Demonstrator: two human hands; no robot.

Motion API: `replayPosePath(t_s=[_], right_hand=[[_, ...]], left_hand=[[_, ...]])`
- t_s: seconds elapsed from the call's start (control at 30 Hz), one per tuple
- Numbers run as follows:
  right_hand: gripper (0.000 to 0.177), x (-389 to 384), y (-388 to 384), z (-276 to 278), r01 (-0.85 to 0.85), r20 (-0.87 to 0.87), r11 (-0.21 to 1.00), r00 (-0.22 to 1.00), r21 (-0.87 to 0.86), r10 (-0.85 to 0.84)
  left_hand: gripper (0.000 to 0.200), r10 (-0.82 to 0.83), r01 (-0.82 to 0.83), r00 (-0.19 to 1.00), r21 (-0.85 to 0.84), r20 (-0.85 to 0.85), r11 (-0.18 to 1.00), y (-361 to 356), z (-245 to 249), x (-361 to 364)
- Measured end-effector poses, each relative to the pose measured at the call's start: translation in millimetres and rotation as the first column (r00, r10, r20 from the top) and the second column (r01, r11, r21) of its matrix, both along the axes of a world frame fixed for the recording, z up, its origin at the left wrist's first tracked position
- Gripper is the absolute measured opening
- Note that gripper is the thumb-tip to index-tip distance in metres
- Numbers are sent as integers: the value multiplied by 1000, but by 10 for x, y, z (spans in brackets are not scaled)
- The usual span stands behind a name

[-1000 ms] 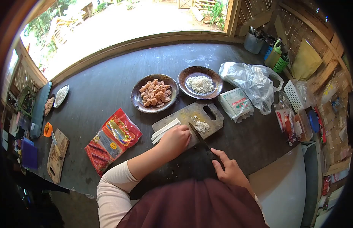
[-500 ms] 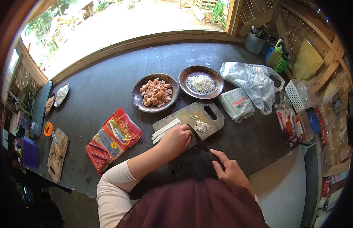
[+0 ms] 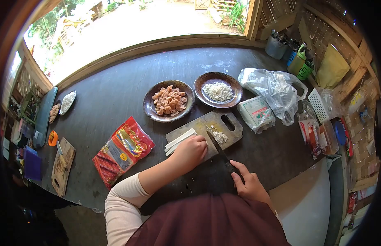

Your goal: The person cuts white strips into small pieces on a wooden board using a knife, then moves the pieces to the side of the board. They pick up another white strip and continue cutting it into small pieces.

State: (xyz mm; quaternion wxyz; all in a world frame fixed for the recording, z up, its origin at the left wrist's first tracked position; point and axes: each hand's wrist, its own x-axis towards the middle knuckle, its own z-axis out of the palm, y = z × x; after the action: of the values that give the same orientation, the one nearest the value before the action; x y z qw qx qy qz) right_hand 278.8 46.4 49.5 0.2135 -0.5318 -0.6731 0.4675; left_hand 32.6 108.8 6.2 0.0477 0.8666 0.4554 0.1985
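A worn cutting board (image 3: 186, 127) with an oval handle hole lies before me. My left hand (image 3: 193, 151) is closed on the near ends of flat white strips (image 3: 181, 138) laid on the board, its fingers bent over them. In my right hand (image 3: 251, 184) is a dark-bladed knife (image 3: 217, 148), its handle gripped with the thumb along it. The blade slants up and left across the board, just right of my left fingertips. Thin white shreds (image 3: 219, 137) lie in a small heap to the right of the blade.
Beyond the board stand a bowl of brown chopped pieces (image 3: 169, 100) and a brown plate (image 3: 200, 96) of white shreds. A red sausage packet (image 3: 124, 151) lies left. On the right are a white packet (image 3: 256, 113) and a plastic bag (image 3: 276, 88). A second board (image 3: 62, 168) holds another knife.
The knife blade has shifted slightly to the right, away from my left fingertips and against the shreds. My right hand has moved a little right with it; my left hand stays on the strips.
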Motion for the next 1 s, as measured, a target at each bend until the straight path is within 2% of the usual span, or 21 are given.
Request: replayPosePath(t_s=[0.13, 0.23, 0.3, 0.4, 0.53, 0.6, 0.73, 0.83, 0.9, 1.0], right_hand=[[40, 12, -5, -14, -64, -12, 997, 998, 44, 65], [40, -2, 8, 11, -57, 10, 998, 998, 15, 57], [40, -13, 5, 70, -10, 32, 998, 999, -65, 12], [41, 18, -9, -12, -78, -9, 997, 997, 26, 78], [41, 3, -3, 11, -53, 4, 999, 999, 1, 53], [41, 2, -4, 9, -29, 3, 1000, 1000, 10, 29], [41, -7, -13, 44, -58, -4, 998, 998, 32, 58], [41, -26, -6, 108, -34, 24, 998, 999, -59, 35], [41, -11, -17, 35, -54, -4, 997, 998, 56, 55], [40, -6, -17, 13, -57, 14, 995, 998, 87, 56]], left_hand=[[11, 34, -32, 999, -56, 40, 998, -14, 20, 11], [11, 10, -10, 1000, -12, 16, 1000, -11, 25, 1], [11, 10, -10, 1000, -9, 22, 1000, -7, 3, -1], [11, 37, -34, 997, -42, 63, 999, -10, -13, 3], [11, 46, -45, 998, -44, 41, 998, -12, -7, 4], [11, 0, 0, 1000, -8, 16, 1000, -10, 13, -4], [10, 13, -11, 999, -28, 50, 1000, -1, -33, -5], [10, 26, -24, 999, -53, 29, 998, -4, -12, -1], [10, 15, -14, 1000, -35, 21, 999, -13, 11, 0], [10, 4, -5, 1000, -26, -19, 1000, -20, 42, 2]])
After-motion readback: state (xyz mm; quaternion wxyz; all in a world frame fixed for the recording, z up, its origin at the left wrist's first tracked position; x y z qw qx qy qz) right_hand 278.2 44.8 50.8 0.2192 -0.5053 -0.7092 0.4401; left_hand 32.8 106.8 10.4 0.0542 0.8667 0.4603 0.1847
